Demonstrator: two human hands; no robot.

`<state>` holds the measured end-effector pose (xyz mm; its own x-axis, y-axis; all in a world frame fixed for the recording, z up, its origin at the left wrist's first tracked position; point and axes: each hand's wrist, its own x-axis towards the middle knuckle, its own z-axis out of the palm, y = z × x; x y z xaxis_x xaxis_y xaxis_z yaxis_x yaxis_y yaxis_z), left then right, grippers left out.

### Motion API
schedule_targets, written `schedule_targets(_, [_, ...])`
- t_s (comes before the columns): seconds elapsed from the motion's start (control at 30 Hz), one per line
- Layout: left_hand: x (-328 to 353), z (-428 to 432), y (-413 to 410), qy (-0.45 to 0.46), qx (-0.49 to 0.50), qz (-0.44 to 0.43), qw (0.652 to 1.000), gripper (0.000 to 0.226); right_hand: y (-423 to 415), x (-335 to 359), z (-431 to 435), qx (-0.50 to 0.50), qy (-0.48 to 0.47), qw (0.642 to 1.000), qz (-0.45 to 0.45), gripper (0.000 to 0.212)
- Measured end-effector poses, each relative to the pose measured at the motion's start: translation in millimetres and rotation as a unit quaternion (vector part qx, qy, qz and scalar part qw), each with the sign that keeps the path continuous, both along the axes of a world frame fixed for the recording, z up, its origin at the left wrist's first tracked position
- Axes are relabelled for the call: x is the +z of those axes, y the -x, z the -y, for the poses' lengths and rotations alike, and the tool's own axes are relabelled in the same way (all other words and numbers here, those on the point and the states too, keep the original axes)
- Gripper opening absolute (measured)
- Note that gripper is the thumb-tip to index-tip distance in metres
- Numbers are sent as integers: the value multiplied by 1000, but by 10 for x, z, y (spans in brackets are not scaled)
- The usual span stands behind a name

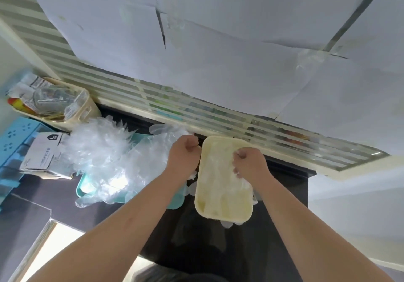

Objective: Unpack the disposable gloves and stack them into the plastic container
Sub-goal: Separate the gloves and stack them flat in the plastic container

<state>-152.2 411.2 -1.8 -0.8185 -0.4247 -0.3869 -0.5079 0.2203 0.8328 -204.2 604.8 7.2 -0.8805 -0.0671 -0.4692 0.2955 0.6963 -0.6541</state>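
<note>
A cream plastic container (223, 212) lies on the dark table right of centre, with clear disposable gloves (220, 172) stacked inside it. My right hand (249, 162) is over the container's right side, fingers curled round the top glove. My left hand (185, 152) sits at the container's upper left corner with curled fingers, and what it grips is hidden. A big loose heap of clear gloves (102, 157) fills a teal tray (82, 189) to the left. The opened glove packaging (42, 154) lies at the far left.
A beige bin (84, 111) holding a glass jar and packets stands at the back left. A blue perforated basket (13, 137) is at the left edge. A striped ledge (218, 115) and paper-covered wall close off the back. A few gloves poke from under the container.
</note>
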Motion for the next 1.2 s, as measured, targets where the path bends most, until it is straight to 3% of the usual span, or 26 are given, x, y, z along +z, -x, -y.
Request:
schedule_targets(0.03, [3,17,-80,-8,-7,2,1000,25,14,-22,83,28,-39,999,-11,11])
schedule_targets(0.13, [-69,5,-270,3,-2,-8,1000,24,-126,64,182,61,-137,979,-138,48])
schedule_targets(0.2, [-141,47,-339,33,-2,-9,999,23,-342,150,185,84,-145,947,-275,35])
schedule_targets(0.23, [-176,99,-376,45,-2,-3,999,22,-444,153,208,119,-142,943,-276,25])
schedule_targets(0.3, [-229,193,-456,64,-11,14,998,22,-581,80,286,195,-149,964,-104,20])
schedule_targets(0.37, [-272,303,-559,76,-22,26,997,22,-600,-135,382,252,-173,950,64,30])
schedule_targets(0.43, [-303,392,-645,76,-30,35,996,20,-551,-291,462,251,-174,942,138,44])
schedule_targets(0.57, [-347,576,-782,93,-48,54,993,18,-488,-487,584,256,-161,938,172,56])
schedule_targets(0.73, [-276,769,-841,153,-117,41,980,16,-504,-492,667,231,-192,944,135,55])
schedule_targets(0.87, [-273,922,-690,326,-252,-11,911,28,-572,-187,749,181,-249,951,39,39])
schedule_targets(0.93, [-303,933,-550,396,-320,58,859,36,-625,-48,856,157,-236,957,-61,31])
schedule_targets(1.0, [-372,965,-450,416,-377,165,811,46,-706,48,1006,126,-147,973,-126,31])
schedule_targets(1.1, [-575,1120,-435,413,-422,260,764,62,-824,79,1218,92,-1,992,-91,28])
schedule_targets(1.2, [-660,1306,-506,421,-423,252,761,60,-873,-15,1343,44,55,997,-24,26])
